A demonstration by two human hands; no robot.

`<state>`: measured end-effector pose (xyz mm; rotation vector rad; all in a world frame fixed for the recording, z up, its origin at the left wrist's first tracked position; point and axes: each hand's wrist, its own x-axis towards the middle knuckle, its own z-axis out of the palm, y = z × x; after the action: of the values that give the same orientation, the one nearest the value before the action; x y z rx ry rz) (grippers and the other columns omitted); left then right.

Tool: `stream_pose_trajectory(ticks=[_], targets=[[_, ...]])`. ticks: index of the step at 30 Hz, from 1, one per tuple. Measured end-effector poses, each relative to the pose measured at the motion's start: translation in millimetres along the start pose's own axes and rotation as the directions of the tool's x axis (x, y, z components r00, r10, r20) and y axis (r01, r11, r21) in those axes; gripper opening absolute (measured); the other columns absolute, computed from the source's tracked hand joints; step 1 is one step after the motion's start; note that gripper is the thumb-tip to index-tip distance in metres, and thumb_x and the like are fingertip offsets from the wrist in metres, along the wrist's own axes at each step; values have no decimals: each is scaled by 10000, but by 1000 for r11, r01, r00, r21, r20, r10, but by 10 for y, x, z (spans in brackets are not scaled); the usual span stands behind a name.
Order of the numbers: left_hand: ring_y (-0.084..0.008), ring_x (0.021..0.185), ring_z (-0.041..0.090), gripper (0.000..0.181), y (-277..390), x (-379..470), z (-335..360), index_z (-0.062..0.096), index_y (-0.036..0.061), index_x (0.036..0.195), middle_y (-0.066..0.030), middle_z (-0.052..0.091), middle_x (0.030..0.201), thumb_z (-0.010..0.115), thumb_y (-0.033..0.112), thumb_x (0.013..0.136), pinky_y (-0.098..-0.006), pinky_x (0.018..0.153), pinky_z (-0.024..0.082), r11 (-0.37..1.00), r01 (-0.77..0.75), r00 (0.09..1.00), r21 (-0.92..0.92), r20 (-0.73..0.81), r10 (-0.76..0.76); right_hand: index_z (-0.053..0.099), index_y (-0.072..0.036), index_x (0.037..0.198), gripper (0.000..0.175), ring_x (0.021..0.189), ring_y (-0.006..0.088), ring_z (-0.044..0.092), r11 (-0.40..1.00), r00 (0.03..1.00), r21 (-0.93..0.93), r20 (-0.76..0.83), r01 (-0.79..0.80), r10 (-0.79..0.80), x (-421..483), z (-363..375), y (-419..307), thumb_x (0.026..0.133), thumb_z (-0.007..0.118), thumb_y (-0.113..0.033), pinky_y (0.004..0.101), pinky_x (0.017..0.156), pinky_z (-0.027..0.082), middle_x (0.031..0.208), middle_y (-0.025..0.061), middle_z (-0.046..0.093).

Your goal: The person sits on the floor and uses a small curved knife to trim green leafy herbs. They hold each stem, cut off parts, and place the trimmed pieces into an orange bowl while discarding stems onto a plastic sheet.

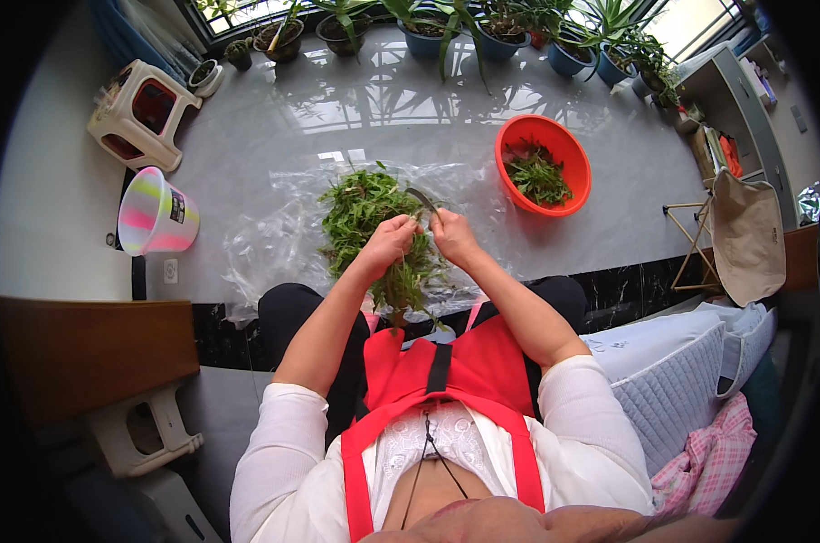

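Note:
My left hand is closed around a bunch of leafy greens, whose leaves hang down toward my lap. Close beside it, my right hand grips a small curved blade, perhaps a sickle-shaped knife; its handle is hidden in my fist. The blade's tip points up and left over a heap of loose greens. That heap lies on a clear plastic sheet spread on the floor. To the right of the sheet, a red plastic basin holds more greens.
A translucent bucket with coloured patches and a plastic stool are at the left. Potted plants line the window. A folding chair and quilted bedding are at the right. A wooden panel is near left.

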<state>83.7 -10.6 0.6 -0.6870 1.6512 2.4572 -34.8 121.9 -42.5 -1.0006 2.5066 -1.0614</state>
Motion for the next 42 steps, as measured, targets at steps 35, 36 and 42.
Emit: stream_pose_trajectory(ticks=[35,36,42], targets=[[-12,511,268,205,184,-74,-15,550,98,883,108,316,597,479,263,983,-202,456,227,957,-195,962,216,231,144,599,11,884,140,708,106,579,847,961,507,274,-160,17,48,-555,-572,898,583,-128,281,644,472,764,41,645],[-12,513,267,209,179,-64,-4,550,95,881,108,315,599,478,262,984,-203,457,225,950,-217,959,225,229,165,599,11,885,146,708,110,580,873,978,476,208,-107,6,56,-513,-570,896,586,-134,285,642,471,763,46,646],[-30,471,261,216,217,-39,20,531,76,922,94,302,564,424,245,1003,-211,435,206,984,-166,961,-62,214,175,563,-6,892,158,608,123,504,855,998,518,61,-36,5,77,-543,-499,909,559,-163,298,554,416,658,35,558]])
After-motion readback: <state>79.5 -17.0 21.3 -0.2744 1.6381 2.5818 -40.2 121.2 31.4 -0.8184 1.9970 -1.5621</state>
